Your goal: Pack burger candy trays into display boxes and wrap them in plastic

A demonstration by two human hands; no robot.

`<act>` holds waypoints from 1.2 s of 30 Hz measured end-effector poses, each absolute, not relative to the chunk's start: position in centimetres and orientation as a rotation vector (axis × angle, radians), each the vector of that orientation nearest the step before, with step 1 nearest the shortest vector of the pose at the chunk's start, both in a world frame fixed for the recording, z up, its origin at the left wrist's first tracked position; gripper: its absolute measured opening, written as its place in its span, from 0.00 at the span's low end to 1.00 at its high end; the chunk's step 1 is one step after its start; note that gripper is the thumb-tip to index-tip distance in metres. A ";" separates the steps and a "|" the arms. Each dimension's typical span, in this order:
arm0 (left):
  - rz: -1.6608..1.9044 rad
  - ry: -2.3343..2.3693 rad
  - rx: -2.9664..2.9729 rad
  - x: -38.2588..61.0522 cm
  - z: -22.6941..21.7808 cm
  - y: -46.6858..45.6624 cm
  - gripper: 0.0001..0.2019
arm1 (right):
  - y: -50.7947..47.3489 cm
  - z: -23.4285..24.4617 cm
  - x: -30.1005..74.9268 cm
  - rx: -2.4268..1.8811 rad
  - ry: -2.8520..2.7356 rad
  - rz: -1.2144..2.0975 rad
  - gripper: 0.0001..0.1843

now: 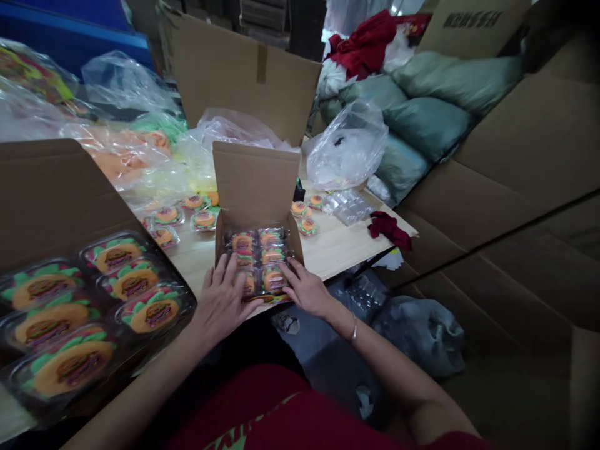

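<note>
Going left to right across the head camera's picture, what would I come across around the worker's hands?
Open box at the left edge → left hand → open box between the hands → right hand → clear plastic trays → dark red cloth.

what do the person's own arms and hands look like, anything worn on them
Both the left hand and the right hand are ungloved, and the forearms are uncovered. A thin, silvery bracelet circles the right wrist; none shows on the left. The dark red fabric shirt has yellowish lettering, partly cut off.
</note>
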State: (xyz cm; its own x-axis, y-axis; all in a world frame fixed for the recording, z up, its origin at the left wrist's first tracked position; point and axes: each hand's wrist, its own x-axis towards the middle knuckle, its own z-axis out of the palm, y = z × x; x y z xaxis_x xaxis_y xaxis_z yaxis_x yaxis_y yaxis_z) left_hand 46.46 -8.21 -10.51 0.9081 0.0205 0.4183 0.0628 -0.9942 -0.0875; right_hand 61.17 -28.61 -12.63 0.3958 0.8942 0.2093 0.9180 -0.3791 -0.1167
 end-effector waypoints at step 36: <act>-0.376 0.079 -3.056 48.2 -10.4 -8.0 0.32 | -22.9 -9.2 63.8 -2.285 -1.418 -0.127 0.24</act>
